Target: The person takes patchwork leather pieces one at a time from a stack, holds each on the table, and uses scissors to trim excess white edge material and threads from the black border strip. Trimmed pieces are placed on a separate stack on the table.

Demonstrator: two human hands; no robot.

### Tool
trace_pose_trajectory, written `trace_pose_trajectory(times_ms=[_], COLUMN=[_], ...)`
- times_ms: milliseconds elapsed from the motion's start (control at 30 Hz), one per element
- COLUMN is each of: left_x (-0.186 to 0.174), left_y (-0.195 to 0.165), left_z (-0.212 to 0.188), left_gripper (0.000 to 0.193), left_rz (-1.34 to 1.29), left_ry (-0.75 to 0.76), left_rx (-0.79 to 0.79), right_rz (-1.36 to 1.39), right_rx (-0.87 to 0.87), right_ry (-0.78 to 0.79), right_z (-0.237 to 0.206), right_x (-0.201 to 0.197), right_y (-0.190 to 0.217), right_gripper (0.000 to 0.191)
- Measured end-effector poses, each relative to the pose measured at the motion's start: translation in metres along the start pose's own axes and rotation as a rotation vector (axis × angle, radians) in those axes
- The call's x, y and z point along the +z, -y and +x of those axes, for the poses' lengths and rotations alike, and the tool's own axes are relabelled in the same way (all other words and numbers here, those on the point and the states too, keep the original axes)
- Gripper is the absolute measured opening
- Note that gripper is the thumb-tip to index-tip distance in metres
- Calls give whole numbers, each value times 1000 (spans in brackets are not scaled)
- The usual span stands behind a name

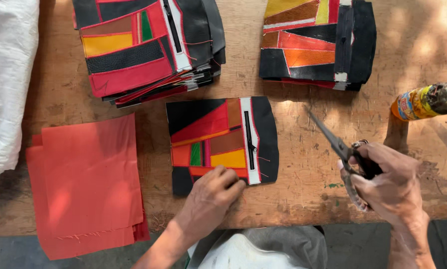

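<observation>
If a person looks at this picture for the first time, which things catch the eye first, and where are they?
The bright patchwork panel with a zipper lies in the middle of the wooden table, and the left hand presses its lower edge. The right hand holds scissors, blades pointing up and left, to the panel's right. Two stacks of similar panels sit behind, and red cloth sheets lie at the left.

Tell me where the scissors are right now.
In the head view, the dark metal scissors are in the right hand at the right side of the wooden table, blades pointing toward the single patchwork zipper panel.
</observation>
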State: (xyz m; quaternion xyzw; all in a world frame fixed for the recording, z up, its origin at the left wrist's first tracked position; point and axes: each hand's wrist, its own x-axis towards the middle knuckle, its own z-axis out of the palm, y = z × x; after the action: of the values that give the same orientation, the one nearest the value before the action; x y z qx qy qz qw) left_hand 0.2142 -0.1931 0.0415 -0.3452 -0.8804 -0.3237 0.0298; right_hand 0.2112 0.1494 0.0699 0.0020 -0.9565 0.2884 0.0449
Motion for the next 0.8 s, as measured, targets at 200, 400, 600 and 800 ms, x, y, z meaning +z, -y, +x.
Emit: trace_pose_trajectory(times_ms=[200, 400, 600, 800], left_x=[24, 47, 53, 42], left_y=[-7, -3, -3, 4], left_z=[21, 46, 55, 55], left_gripper=[21, 12, 10, 11], left_rz=[-220, -188, -112, -376], left_ry=[-92, -123, 25, 52], left_rx=[-289, -254, -316, -378], right_rz=[-72, -239, -305, -449], right_rx=[-28, -76, -131, -101], right_ry=[111, 263, 346, 456], right_z=[-29, -37, -35, -23], right_x=[-15, -19, -12, 2], right_y=[-11, -9, 0, 7], right_gripper=[46, 58, 53, 45])
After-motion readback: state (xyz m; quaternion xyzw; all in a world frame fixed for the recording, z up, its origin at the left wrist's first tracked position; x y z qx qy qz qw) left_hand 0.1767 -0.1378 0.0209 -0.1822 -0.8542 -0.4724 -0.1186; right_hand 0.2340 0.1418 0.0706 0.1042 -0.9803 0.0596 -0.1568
